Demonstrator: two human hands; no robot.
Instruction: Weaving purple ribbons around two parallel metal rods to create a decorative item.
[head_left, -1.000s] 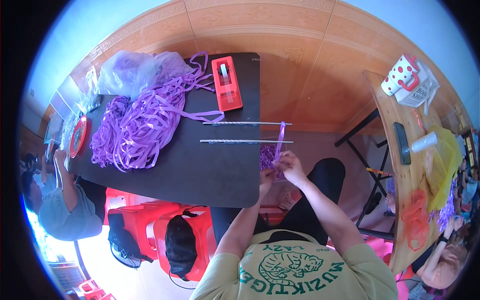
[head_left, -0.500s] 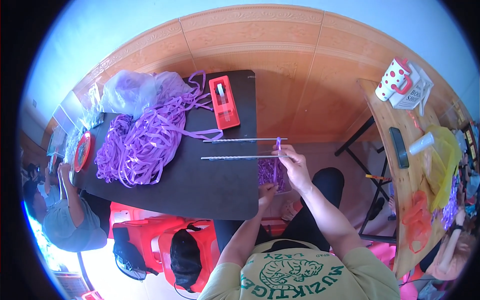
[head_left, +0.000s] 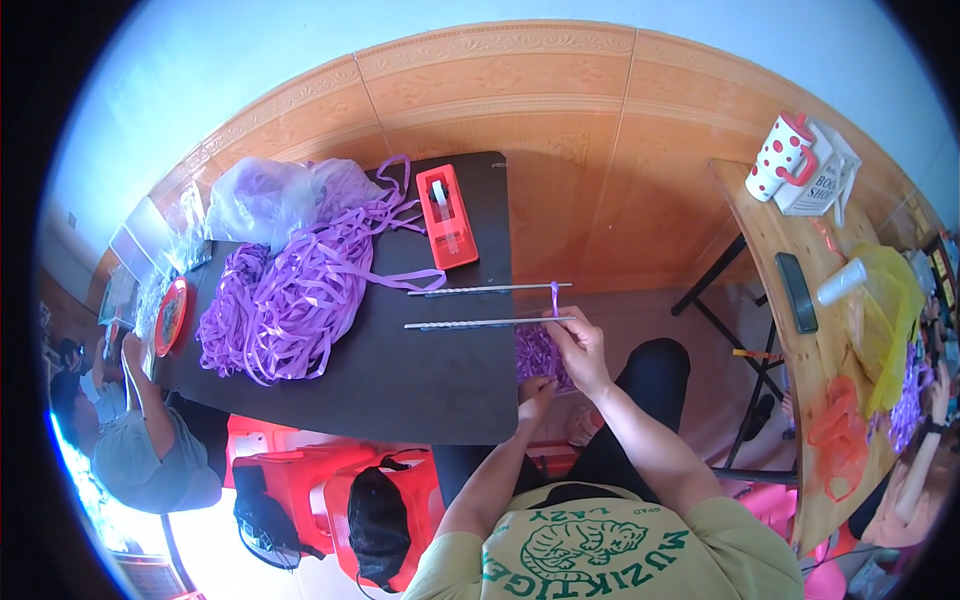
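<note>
Two thin metal rods [head_left: 487, 290] [head_left: 480, 323] lie side by side on the black table [head_left: 400, 390] and stick out past its right edge. My right hand [head_left: 580, 342] pinches a purple ribbon strip [head_left: 554, 296] at the nearer rod's tip; the strip runs up to the farther rod. My left hand [head_left: 536, 392] is lower, at the table's edge, touching a bunch of purple ribbon [head_left: 540, 352] that hangs below the rods.
A big heap of purple ribbon [head_left: 290, 300], a red tape dispenser [head_left: 446, 215] and a plastic bag [head_left: 265, 190] lie on the table. Another person [head_left: 140, 440] sits at its left end. Red stools [head_left: 300, 480] stand below. A wooden table [head_left: 800, 330] with a dotted mug [head_left: 782, 155] is at the right.
My right hand has come down from the ribbon between the rods to the nearer rod's tip. The ribbon loop now looks shorter. My left hand stays low at the table's edge.
</note>
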